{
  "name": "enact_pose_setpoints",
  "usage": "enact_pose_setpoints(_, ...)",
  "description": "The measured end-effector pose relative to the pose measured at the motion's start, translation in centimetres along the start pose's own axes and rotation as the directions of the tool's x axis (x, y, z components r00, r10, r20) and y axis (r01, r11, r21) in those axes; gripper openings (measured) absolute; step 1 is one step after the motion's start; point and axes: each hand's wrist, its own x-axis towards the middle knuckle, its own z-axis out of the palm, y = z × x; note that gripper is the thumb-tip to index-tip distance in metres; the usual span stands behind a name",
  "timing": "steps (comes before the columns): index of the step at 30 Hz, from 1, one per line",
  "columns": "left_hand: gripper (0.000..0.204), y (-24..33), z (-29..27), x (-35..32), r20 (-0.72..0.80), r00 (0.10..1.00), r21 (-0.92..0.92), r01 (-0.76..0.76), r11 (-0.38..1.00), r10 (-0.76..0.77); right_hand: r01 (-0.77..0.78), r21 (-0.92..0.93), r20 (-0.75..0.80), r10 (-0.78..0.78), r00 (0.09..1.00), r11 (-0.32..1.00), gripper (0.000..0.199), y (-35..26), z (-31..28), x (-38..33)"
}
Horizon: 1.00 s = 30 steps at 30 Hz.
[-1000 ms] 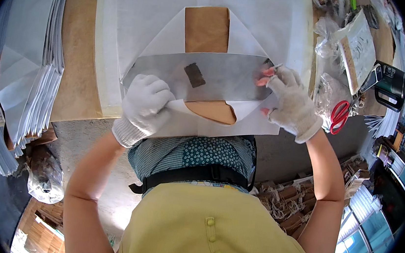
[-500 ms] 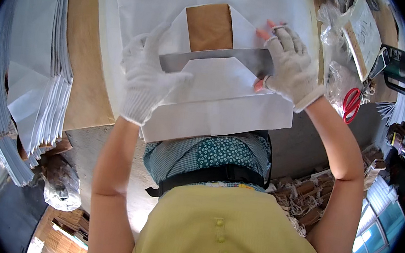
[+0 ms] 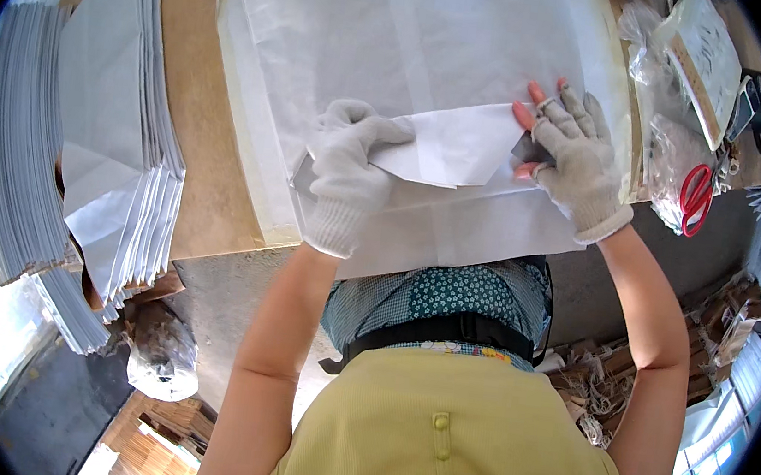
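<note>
While a tall stack of thin white paper sheets sits far to my left on the brown wooden table, my left hand in its soft knitted white glove is curled and pressing down on the left end of a folded white paper flap. That flap is shaped like a flat wedge and lies on a big smooth white paper sheet in the middle of the table. My right hand, gloved with bare pink fingertips, is spread flat on the flap's right end, and red scissors lie further right.
</note>
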Motion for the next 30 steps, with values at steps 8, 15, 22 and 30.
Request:
enact_pose_setpoints(8,0.024,1.6,-2.1,-0.9,0.351,0.911,0.087,-0.262,0.961,0.216,0.199,0.233,-0.155,-0.166,0.974,0.952,0.044,-3.5,0.9,1.5)
enact_pose_setpoints(15,0.037,0.0,0.0,-0.6,0.007,0.908,0.485,-0.37,0.793,0.419,0.214,0.239,-0.263,-0.149,0.953,0.947,0.039,-7.3,3.2,5.4)
enact_pose_setpoints(22,0.042,0.1,1.6,-0.7,-0.015,0.885,0.544,-0.383,0.746,0.465,0.138,0.19,-0.345,-0.065,0.936,0.972,0.037,-8.9,3.6,5.5)
enact_pose_setpoints(30,0.036,-4.7,-9.6,-5.9,-0.172,0.972,0.172,-0.133,0.976,0.163,0.145,0.09,-0.252,-0.118,0.96,0.985,0.041,-0.7,-1.2,0.0)
